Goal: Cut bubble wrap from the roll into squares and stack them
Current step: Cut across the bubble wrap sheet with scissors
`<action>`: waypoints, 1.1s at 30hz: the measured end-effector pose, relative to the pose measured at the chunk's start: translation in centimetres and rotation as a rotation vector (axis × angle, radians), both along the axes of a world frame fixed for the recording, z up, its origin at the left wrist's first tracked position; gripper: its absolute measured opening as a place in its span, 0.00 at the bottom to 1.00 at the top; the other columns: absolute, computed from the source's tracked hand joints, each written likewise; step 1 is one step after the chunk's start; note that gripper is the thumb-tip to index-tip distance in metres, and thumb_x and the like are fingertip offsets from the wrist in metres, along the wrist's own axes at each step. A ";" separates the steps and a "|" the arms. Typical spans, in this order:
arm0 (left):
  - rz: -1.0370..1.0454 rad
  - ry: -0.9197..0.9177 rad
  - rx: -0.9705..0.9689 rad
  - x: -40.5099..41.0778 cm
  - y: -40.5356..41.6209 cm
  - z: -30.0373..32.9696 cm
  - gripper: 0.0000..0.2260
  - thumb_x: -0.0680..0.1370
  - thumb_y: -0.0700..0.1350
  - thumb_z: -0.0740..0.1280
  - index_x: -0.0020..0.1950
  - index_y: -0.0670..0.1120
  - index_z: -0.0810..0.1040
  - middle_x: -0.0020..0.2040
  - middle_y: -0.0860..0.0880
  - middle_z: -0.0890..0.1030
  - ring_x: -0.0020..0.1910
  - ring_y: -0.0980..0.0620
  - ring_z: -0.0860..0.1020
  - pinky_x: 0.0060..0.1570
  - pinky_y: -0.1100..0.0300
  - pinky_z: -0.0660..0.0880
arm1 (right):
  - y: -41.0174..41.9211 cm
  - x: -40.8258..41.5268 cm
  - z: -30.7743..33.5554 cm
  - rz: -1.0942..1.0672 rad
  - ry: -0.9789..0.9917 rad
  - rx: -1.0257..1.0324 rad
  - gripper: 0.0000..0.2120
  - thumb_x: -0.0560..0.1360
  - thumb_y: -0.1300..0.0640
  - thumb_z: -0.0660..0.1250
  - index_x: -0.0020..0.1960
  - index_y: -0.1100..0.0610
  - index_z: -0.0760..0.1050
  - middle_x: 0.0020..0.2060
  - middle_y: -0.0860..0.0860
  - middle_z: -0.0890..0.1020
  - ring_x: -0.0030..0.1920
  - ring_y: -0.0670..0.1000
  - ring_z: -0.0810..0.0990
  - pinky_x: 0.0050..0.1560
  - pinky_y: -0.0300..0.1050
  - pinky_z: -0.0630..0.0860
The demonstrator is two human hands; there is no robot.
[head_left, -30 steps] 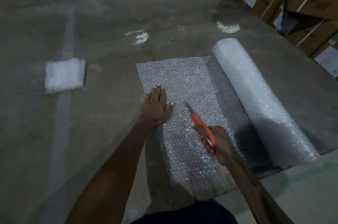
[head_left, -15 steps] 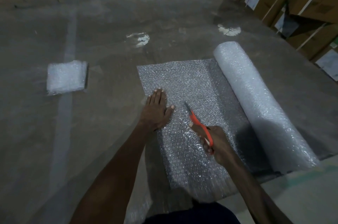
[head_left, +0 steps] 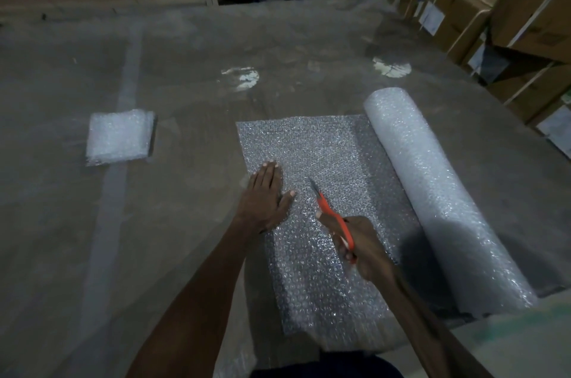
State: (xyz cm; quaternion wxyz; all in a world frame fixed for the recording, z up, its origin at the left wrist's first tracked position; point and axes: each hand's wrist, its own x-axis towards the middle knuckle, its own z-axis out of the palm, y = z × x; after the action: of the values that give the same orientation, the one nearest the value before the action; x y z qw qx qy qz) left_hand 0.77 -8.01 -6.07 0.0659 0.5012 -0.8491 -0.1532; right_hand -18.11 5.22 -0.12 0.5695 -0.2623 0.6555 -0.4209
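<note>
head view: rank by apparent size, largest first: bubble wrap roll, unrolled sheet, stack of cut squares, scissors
1. unrolled sheet, though it looks close to the roll and lies nearer the camera, so this is unsure
2. bubble wrap roll
3. stack of cut squares
4. scissors, partly hidden by the right hand

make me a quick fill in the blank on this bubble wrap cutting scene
1. The right hand holds orange ____.
2. The left hand lies ____ on the sheet.
3. The roll lies to the ____ of the sheet.
4. The stack of squares sits far to the ____ of the sheet.

Missing words: scissors; flat; right; left
</note>
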 end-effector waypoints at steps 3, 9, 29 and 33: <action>-0.003 0.001 -0.003 0.0 -0.1 -0.1 0.36 0.81 0.64 0.42 0.82 0.41 0.46 0.82 0.42 0.45 0.81 0.46 0.42 0.78 0.50 0.41 | -0.6 0.1 0.1 0.012 0.003 0.009 0.19 0.69 0.46 0.80 0.36 0.61 0.79 0.23 0.52 0.73 0.20 0.48 0.66 0.24 0.38 0.61; 0.008 -0.002 -0.025 0.0 -0.1 -0.6 0.35 0.82 0.63 0.44 0.82 0.41 0.47 0.82 0.42 0.47 0.81 0.46 0.43 0.78 0.50 0.42 | -1.0 0.2 -0.3 0.022 -0.007 -0.005 0.20 0.68 0.48 0.81 0.31 0.58 0.74 0.24 0.54 0.70 0.21 0.48 0.63 0.23 0.39 0.60; -0.001 -0.005 -0.004 0.1 0.0 -0.2 0.40 0.79 0.67 0.37 0.82 0.41 0.46 0.82 0.42 0.45 0.81 0.46 0.42 0.79 0.49 0.43 | -2.9 0.2 -0.1 0.022 0.021 0.014 0.18 0.70 0.47 0.79 0.33 0.58 0.77 0.24 0.52 0.73 0.20 0.48 0.65 0.22 0.37 0.62; 0.002 -0.015 -0.006 0.0 -0.1 -0.2 0.40 0.78 0.67 0.36 0.82 0.41 0.46 0.82 0.42 0.46 0.81 0.46 0.43 0.79 0.49 0.43 | -3.5 0.5 0.4 0.013 0.006 0.019 0.18 0.70 0.47 0.79 0.33 0.58 0.77 0.23 0.51 0.74 0.19 0.46 0.66 0.21 0.36 0.62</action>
State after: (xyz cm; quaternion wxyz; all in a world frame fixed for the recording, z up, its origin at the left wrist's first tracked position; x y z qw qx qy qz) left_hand 0.78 -8.09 -6.28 0.0611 0.5029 -0.8495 -0.1469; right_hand -17.61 1.75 0.27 0.5729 -0.2624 0.6593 -0.4102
